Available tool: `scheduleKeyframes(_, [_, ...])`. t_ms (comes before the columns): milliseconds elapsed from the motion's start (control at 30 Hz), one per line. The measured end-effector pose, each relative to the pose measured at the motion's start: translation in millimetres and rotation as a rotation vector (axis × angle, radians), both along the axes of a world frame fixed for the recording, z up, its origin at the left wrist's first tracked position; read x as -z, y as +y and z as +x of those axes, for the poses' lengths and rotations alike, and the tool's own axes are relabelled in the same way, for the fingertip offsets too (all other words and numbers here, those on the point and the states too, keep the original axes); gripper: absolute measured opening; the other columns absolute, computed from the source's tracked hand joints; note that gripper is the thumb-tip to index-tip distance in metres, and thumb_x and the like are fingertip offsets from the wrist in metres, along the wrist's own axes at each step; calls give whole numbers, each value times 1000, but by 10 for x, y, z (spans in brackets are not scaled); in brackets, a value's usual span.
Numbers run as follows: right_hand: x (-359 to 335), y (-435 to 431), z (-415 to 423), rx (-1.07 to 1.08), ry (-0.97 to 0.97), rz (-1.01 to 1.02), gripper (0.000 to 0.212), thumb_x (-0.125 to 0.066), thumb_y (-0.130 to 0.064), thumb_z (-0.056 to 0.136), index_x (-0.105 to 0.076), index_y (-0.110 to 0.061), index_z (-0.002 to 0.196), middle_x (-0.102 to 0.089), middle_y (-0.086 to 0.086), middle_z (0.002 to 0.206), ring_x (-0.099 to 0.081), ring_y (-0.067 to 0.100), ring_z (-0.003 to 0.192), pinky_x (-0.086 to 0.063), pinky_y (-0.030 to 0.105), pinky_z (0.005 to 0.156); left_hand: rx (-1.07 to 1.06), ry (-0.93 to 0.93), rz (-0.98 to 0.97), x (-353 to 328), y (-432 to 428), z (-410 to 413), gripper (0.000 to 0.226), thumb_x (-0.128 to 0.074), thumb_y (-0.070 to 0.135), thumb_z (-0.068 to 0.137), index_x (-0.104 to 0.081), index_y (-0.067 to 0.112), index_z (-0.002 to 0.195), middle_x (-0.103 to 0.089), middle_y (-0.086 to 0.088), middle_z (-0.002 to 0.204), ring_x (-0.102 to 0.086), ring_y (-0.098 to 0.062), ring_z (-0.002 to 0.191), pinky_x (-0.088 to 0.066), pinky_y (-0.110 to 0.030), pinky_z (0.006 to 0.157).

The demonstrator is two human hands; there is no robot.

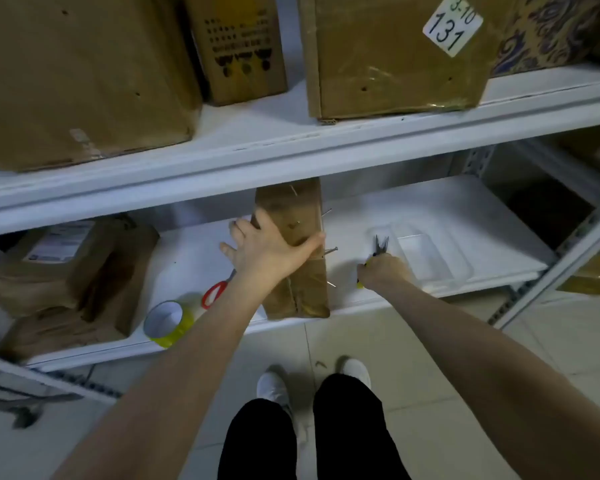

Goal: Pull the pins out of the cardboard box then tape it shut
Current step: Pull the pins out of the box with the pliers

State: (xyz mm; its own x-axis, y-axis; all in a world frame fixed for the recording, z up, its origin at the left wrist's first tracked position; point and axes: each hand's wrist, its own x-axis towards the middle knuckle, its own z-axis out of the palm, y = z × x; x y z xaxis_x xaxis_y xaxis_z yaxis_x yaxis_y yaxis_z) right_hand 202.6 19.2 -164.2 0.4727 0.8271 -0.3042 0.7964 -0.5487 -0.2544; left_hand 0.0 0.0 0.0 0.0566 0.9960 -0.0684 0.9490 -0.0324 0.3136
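Currently at step one, pin removal; taping not begun. Box (pixel 300 296): narrow brown carton on the lower shelf (pixel 187 258), near end at the shelf's front edge, far end running under the upper board. Pins (pixel 330 251): at least three stick out of its right side, one more from the top face near the back; none seen drawn. Left hand (pixel 271 249): spread across the box top, fingers fairly straight past the left edge, thumb along the right edge; steadying rather than clasping. Right hand (pixel 383 271): closed round the yellow handles of pliers (pixel 380 245), just right of the box, nose pointing away, apart from the pins and slightly parted. Next move, as judged: bring the nose across to the nearest side pin, nip its shank, draw straight out while the left hand holds the carton firm. Tape (pixel 168 322) and scissors (pixel 215 292): on the shelf left of the box, untouched; scissors partly behind the forearm. Tray (pixel 426 258): clear plastic, right of the pliers. Obscured: box's far end, its flaps and seam, total pin count; tray contents hard to make out.
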Motion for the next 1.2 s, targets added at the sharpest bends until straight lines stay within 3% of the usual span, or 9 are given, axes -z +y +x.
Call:
scheduleKeyframes(133, [-27, -33, -93, 140, -36, -50, 79, -54, -62, 78, -41, -6, 132, -57, 10, 121, -56, 28, 113, -49, 33, 84, 3, 143, -86, 10, 94, 114, 126, -43, 94, 55, 1, 23, 150, -10, -22, 154, -7, -39, 143, -11, -62, 111])
scheduleKeyframes(400, [-44, -148, -133, 172, -34, -103, 81, -72, -38, 66, -33, -6, 129, -45, 15, 126, -47, 29, 119, -45, 37, 95, -26, 126, -151, 42, 117, 141, 126, -56, 87, 55, 0, 25, 149, -19, -17, 145, -23, -34, 134, -38, -48, 96])
scheduleKeyframes(500, [-38, -256, -173, 168, 23, -126, 77, -67, -34, 71, -32, -2, 131, -41, 16, 128, -42, 29, 121, -45, 37, 93, -34, 125, -141, 53, 101, 126, 121, -56, 84, 58, -5, 24, 149, -22, -16, 143, -24, -33, 134, -39, -46, 95])
scheduleKeyframes(600, [-10, -353, -192, 145, 71, -55, 55, -54, -36, 81, -45, -1, 122, -50, 15, 121, -50, 29, 113, -45, 34, 92, -52, 126, -146, 53, 106, 123, 119, -57, 84, 58, -8, 24, 148, -23, -16, 142, -25, -33, 133, -39, -45, 93])
scheduleKeyframes(667, [-29, -415, -182, 122, 166, 22, 36, -46, -35, 85, -55, -4, 100, -59, 9, 100, -56, 26, 93, -46, 30, 80, -62, 130, -137, 60, 106, 140, 118, -57, 84, 58, -10, 23, 148, -24, -16, 141, -26, -33, 132, -39, -45, 92])
scheduleKeyframes(767, [-150, -524, -172, 172, 578, 38, 21, -46, -29, 87, -49, -9, 78, -49, 4, 75, -49, 21, 69, -37, 26, 61, -72, 137, -103, 76, 94, 172, 116, -56, 84, 57, -15, 22, 146, -27, -16, 140, -28, -33, 130, -40, -45, 91])
scheduleKeyframes(867, [-309, -628, -168, 153, 881, -88, 22, -46, -30, 86, -46, -11, 96, -47, 8, 87, -54, 26, 83, -47, 33, 72, -85, 131, -92, 70, 97, 187, 115, -57, 83, 57, -17, 21, 145, -27, -17, 141, -29, -34, 130, -40, -44, 90])
scheduleKeyframes(967, [-396, -722, -153, 140, 995, -195, 20, -45, -29, 80, -45, -11, 89, -45, 11, 92, -56, 30, 89, -51, 49, 88, -96, 127, -93, 58, 78, 184, 115, -56, 82, 60, -17, 19, 147, -26, -18, 143, -28, -34, 131, -40, -44, 92])
scheduleKeyframes(1200, [-499, -872, -254, 117, 1100, -387, 19, -42, -27, 82, -44, -8, 87, -46, 9, 85, -56, 29, 88, -50, 41, 79, -110, 127, -77, 65, 39, 191, 116, -54, 84, 60, -17, 17, 147, -26, -18, 143, -29, -35, 130, -41, -44, 92])
